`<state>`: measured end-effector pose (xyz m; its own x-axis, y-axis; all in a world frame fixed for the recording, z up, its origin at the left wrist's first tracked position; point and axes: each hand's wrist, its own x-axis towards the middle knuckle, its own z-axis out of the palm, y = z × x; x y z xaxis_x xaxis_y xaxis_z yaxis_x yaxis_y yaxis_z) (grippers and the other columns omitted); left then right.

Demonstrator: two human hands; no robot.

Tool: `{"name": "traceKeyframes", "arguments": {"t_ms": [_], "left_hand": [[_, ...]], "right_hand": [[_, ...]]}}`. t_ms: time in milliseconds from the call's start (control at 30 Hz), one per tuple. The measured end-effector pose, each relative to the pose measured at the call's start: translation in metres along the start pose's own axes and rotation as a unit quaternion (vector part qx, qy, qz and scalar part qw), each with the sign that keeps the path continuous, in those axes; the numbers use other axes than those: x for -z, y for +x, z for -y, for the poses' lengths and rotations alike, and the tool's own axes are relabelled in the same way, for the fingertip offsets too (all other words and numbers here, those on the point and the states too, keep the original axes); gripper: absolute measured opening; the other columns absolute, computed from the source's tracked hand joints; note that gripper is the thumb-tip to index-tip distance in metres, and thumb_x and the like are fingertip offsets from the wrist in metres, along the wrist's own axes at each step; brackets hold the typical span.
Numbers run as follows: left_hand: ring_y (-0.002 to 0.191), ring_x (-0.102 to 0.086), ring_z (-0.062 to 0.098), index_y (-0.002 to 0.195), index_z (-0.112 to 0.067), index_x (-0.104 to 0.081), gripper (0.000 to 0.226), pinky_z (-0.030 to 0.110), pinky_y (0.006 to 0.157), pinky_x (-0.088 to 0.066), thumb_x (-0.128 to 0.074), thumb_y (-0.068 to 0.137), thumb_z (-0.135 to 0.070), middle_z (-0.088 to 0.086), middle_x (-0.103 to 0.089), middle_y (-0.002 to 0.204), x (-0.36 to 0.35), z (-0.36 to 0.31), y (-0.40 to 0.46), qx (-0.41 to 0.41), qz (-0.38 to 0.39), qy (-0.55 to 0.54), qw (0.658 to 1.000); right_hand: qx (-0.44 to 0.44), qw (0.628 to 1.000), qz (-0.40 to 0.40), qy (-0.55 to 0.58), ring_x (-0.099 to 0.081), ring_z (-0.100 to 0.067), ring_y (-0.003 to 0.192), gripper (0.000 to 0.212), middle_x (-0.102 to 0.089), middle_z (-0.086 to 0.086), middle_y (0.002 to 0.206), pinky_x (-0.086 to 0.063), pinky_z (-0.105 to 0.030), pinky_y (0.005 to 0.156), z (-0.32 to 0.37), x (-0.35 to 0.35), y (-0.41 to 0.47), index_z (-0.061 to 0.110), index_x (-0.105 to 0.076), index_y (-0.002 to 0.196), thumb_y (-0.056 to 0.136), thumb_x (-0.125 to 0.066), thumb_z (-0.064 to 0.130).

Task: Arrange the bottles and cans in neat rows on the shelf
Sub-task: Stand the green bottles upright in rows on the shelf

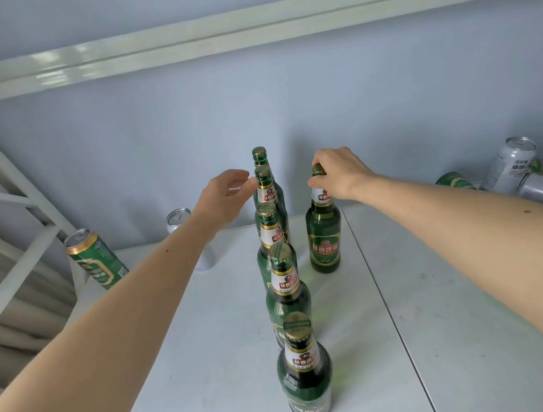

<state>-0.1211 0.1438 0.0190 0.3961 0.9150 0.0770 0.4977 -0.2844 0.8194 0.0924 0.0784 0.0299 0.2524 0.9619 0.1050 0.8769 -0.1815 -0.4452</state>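
- The right hand [338,172] pinches the capped neck of a lone green bottle [324,233] standing upright on the shelf [451,320].
- The left hand [224,198], fingers relaxed, touches the row of five bottles [287,293] just left of that bottle.
- Cans [96,260] lie beyond both wrists.

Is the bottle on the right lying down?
No, the bottle stands upright on the shelf, and the right hand grips its cap.

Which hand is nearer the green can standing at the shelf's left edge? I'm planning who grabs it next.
Left. The left hand hovers by the bottle row, right of the green can; the right hand grips the lone bottle farther right.
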Motion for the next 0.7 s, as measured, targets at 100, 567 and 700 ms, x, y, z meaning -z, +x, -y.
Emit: {"name": "traceKeyframes", "arguments": {"t_ms": [100, 567, 700], "left_hand": [[0.11, -0.061, 0.014, 0.129, -0.017, -0.057, 0.042, 0.03, 0.098, -0.045, -0.061, 0.092, -0.036, -0.004, -0.062, 0.124, -0.003, -0.003, 0.011, -0.012, 0.009, 0.015, 1.0], [0.093, -0.059, 0.011, 0.118, -0.019, -0.064, 0.034, 0.021, 0.074, -0.041, -0.069, 0.085, -0.022, -0.003, -0.065, 0.103, -0.017, -0.014, 0.041, -0.03, -0.006, 0.115, 0.993], [0.091, -0.059, 0.013, 0.117, -0.018, -0.065, 0.034, 0.024, 0.075, -0.042, -0.07, 0.084, -0.024, -0.001, -0.065, 0.104, -0.018, -0.015, 0.044, -0.034, -0.001, 0.121, 0.992]], "right_hand": [[-0.001, 1.0, 0.001, 0.004, -0.058, -0.03, 0.087, 0.014, -0.055, -0.011, 0.093, -0.046, -0.036, 0.067, 0.002, -0.002, 0.01, 0.007, -0.052, 0.094, 0.093, -0.06, 0.018], [-0.011, 1.0, 0.017, 0.006, -0.052, -0.027, 0.08, 0.018, -0.053, -0.01, 0.088, -0.044, -0.036, 0.065, 0.0, -0.004, 0.035, 0.004, -0.054, 0.098, 0.095, -0.056, 0.021], [-0.017, 0.999, 0.036, 0.008, -0.056, -0.031, 0.083, 0.025, -0.059, -0.013, 0.09, -0.038, -0.032, 0.062, -0.001, -0.001, 0.035, 0.0, -0.056, 0.101, 0.097, -0.051, 0.024]]}}
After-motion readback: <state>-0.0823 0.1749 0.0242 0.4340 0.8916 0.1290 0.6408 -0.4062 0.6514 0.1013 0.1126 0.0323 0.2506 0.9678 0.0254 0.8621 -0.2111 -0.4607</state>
